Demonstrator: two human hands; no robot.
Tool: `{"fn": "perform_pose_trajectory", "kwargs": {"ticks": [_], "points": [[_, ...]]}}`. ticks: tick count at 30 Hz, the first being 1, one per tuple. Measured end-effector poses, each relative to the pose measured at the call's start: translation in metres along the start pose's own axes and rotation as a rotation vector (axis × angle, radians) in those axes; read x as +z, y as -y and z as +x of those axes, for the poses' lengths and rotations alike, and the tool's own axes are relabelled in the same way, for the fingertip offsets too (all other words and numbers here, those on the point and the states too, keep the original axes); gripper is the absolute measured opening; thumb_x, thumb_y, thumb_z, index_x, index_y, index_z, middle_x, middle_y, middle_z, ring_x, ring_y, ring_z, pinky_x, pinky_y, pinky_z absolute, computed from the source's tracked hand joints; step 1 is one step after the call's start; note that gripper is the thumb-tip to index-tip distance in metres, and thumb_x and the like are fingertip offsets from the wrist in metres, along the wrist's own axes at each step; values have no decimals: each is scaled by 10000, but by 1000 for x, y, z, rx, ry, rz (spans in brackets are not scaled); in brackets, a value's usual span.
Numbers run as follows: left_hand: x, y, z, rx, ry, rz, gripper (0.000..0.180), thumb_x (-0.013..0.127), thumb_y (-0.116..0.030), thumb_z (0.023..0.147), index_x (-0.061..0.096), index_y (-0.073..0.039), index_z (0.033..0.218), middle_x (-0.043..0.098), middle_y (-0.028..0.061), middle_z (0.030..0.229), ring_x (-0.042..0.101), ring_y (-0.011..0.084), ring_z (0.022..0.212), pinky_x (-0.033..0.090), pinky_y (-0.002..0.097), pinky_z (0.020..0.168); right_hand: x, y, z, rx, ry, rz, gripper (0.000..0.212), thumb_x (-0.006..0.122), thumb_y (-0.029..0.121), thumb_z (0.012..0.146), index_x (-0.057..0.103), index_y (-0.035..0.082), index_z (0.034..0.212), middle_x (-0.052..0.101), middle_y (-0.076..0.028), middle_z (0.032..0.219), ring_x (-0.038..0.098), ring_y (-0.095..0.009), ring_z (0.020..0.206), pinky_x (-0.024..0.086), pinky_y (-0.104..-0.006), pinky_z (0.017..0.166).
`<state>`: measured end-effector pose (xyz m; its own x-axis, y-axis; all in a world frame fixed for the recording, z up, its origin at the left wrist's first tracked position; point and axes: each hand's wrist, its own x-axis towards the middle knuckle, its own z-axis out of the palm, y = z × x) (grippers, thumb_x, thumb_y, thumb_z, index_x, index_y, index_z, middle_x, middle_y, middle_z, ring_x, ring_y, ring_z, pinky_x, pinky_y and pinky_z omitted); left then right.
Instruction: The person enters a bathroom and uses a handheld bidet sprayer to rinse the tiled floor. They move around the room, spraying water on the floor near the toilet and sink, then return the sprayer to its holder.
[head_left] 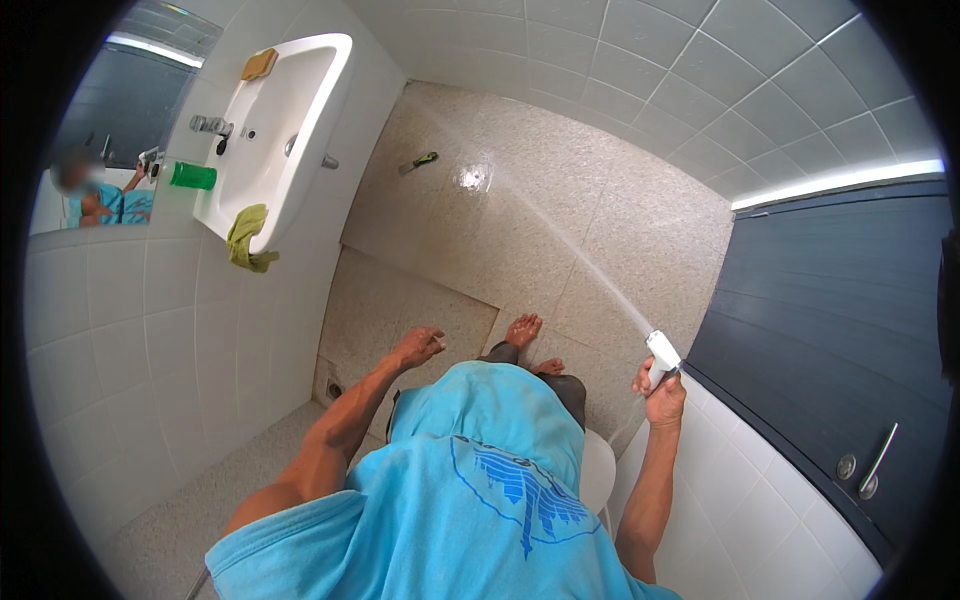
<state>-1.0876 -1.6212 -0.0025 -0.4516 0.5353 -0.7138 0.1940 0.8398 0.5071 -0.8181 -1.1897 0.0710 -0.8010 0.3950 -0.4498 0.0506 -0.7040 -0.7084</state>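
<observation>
My right hand [664, 402] is wrapped round a white hand-held sprayer [661, 358], out in front on the right. A jet of water [575, 245] shoots from its nozzle toward the far left, striking the floor [560, 205]. Where it passes, a wet patch shines. Beside that patch lies a small tool [418, 163] with a green and black handle and a paler flat end; its exact kind is too small to make out. My left hand [418, 347] hangs in the air over the floor, fingers loosely bent and apart, holding nothing.
A white sink [320, 100] juts from the left wall, with a tap [212, 126], a sponge [259, 64], a green cup [193, 175] and a green cloth [248, 240]. A dark door [840, 330] with a lever handle stands right. A floor step runs before my feet.
</observation>
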Motion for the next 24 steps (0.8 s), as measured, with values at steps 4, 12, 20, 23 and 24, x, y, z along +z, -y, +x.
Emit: {"fn": "perform_pose_trajectory", "kwargs": {"ticks": [4,12,20,23,24], "points": [[3,2,-2,-28,1,-41,377,590,-219,948,584,28,1232,690,193,1050,658,326,973,505,448,872,4,-3,-2,64,19,-22,688,797,535,659,647,-37,1010,582,-54,680,522,-152,573,444,-316,571],[14,18,0,14,-14,-15,386,591,-235,952,575,18,1242,676,182,1034,618,321,994,472,452,897,0,-19,-2,186,59,-146,733,756,560,670,642,-68,1029,607,-63,701,565,-139,608,446,-269,546],[14,7,-6,-20,29,-29,383,576,-219,957,556,13,1262,643,210,1128,620,326,1038,491,444,903,18,-18,-4,354,131,-269,788,748,612,648,640,-73,1024,579,-47,676,538,-118,591,432,-254,537],[13,2,-8,-48,43,-67,382,578,-212,955,556,20,1258,649,216,1115,633,331,1017,504,442,884,20,-17,-6,385,141,-279,770,746,623,663,644,-58,1006,572,-42,661,518,-120,574,433,-276,548],[11,0,-9,-68,51,-91,381,579,-210,954,557,23,1255,651,218,1111,637,332,1010,509,442,877,20,-17,-6,386,141,-281,767,746,621,667,644,-57,1009,570,-41,661,517,-120,574,431,-275,548]]}}
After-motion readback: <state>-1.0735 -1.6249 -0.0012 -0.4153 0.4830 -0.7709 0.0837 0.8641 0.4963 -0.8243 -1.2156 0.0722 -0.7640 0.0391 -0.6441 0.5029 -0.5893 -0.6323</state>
